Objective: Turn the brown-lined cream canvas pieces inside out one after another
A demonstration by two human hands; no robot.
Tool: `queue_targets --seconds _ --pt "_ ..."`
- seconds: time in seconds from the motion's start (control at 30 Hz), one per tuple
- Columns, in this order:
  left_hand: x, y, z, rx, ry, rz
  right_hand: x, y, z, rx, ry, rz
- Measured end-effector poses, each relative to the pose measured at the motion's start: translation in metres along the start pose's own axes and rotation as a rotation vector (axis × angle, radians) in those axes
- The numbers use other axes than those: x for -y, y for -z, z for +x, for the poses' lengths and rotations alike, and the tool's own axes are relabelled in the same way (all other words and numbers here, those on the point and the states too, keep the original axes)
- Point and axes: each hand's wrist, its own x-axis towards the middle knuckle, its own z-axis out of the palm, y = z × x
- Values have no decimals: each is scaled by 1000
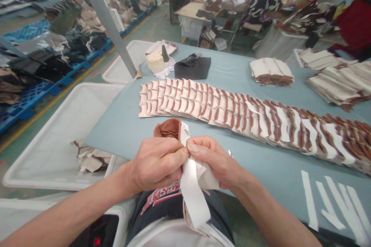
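Close to my body, both hands pinch a brown and off-white fabric piece [171,128] at the table's near edge. My left hand [160,161] grips it from the left, fingers curled. From the other side my right hand [210,158] holds it, thumb and fingertips meeting the left ones. A white strip [193,197] hangs down from the pinch over my lap. Beyond my hands lies a long overlapping row of similar fabric pieces [199,102], with white strips [282,123] laid on its right part.
Loose white strips [333,197] lie on the blue-green table [116,123] at right. Farther back are a black cloth [193,68], a cream roll [156,61] and a fabric stack [271,71]. A white bin [43,158] and a metal post [107,23] stand left.
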Motion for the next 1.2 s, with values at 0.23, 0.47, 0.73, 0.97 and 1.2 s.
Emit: queue_targets --seconds 0.23,0.47,0.73,0.97,1.2 --pt "-14 8 10 -138 174 -105 19 1 -5 31 147 -223" --pt "-6 24 18 137 210 -344 36 -1 -14 -70 326 -733" --pt "3 32 31 406 146 -348 42 2 -19 -73 661 -1194" --pt "8 21 17 290 -67 9 27 13 -19 -89 685 -1318" --pt "14 23 14 328 67 -207 22 13 -24 -40 675 -1351"
